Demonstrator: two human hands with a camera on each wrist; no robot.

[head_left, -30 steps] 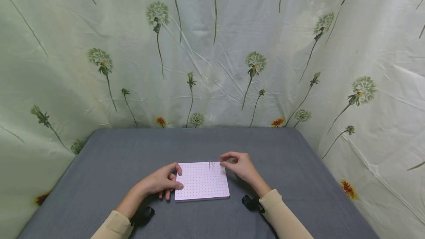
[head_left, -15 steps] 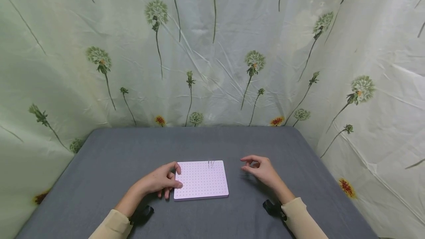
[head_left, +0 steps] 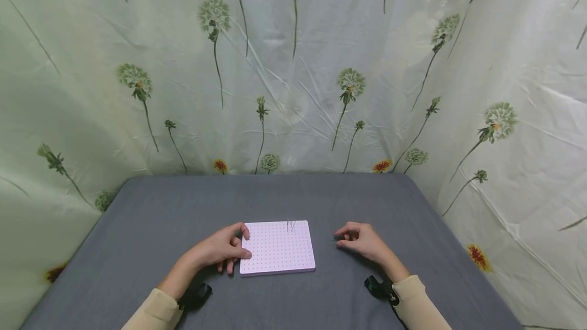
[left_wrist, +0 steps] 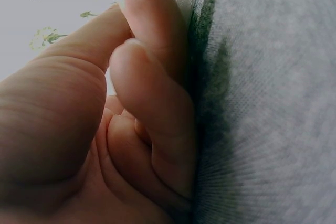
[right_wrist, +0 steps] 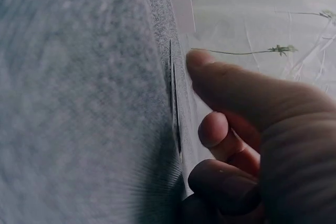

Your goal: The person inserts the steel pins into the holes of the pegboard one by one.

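Note:
A pale pink board with rows of small holes lies flat on the grey table. Several thin needles stand in it near its far edge, right of the middle. My left hand grips the board's left side, thumb on top and the index finger at the far corner. To the right of the board, my right hand hovers low with bent, relaxed fingers. Loose thin needles lie on the cloth beside its fingertips in the right wrist view. No needle shows between thumb and fingers.
Grey cloth covers the table, reaching back to a light curtain printed with dandelions. Black wrist cameras sit under both wrists, close above the cloth.
My right hand has moved from the needles at the board's far right corner to the loose needles on the right, then lowered slightly. The left hand keeps its grip.

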